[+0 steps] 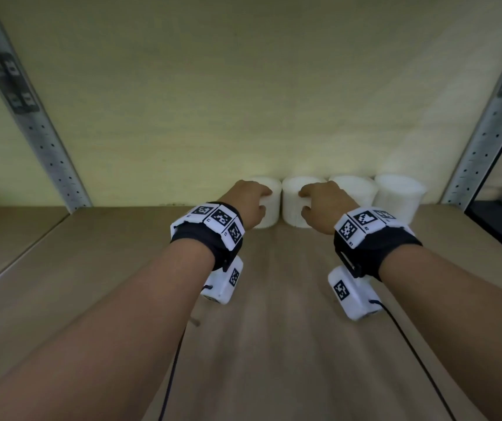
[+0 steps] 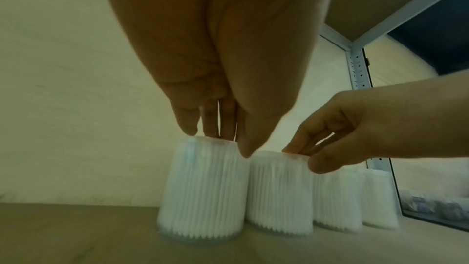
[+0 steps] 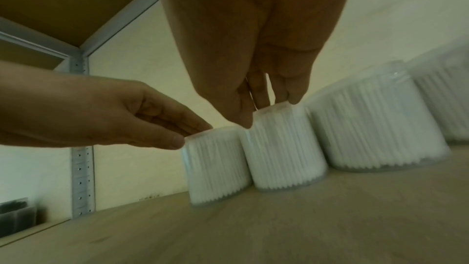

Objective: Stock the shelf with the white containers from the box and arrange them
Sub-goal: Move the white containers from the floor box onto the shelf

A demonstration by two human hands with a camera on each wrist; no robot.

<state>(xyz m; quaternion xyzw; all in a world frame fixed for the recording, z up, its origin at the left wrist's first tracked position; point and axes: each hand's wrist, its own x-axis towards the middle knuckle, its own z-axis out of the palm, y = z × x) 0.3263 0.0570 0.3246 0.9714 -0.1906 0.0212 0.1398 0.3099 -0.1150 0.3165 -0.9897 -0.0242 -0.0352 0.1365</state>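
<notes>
Each hand, left hand (image 1: 248, 202) and right hand (image 1: 324, 205), grasps the white container (image 2: 203, 188) beneath its fingertips by the lid; both are best set down level, beside the row.

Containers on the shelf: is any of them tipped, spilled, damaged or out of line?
Nothing stands out. Four white containers stand upright in one row along the back of the shelf. The left hand and right hand each grip one by its top.

White ribbed containers (image 1: 296, 208), tan wood-grain shelf (image 1: 274, 329) — grey perforated uprights (image 1: 52, 153), black-and-white checkered wristbands (image 1: 213, 221)
</notes>
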